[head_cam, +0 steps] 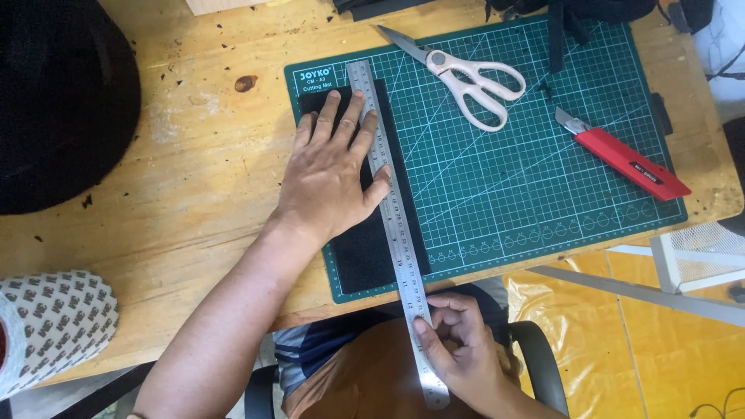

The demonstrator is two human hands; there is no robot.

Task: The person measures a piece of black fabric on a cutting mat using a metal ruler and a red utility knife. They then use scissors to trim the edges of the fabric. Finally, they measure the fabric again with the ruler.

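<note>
Left hand presses black fabric; right hand pinches steel ruler.

Green gridded cutting mat, black fabric strip, silver ruler, red utility knife

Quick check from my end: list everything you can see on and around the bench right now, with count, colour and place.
Cutting mat: one, dark green with a grid, on the wooden table.
Black sheet: one, on the mat's left part, under the ruler.
Steel ruler: one, silver, lying lengthwise over the sheet, its near end past the table edge.
Scissors: one pair, white handles, top of the mat.
Utility knife: one, red, right side of the mat.
Black fabric: one mass, far left of the table.
Tape roll: one, white, patterned, lower left.
Yellow sheeting: on the floor, lower right.
Left hand: flat on the sheet and ruler.
Right hand: fingers pinching the ruler's near end.
</note>
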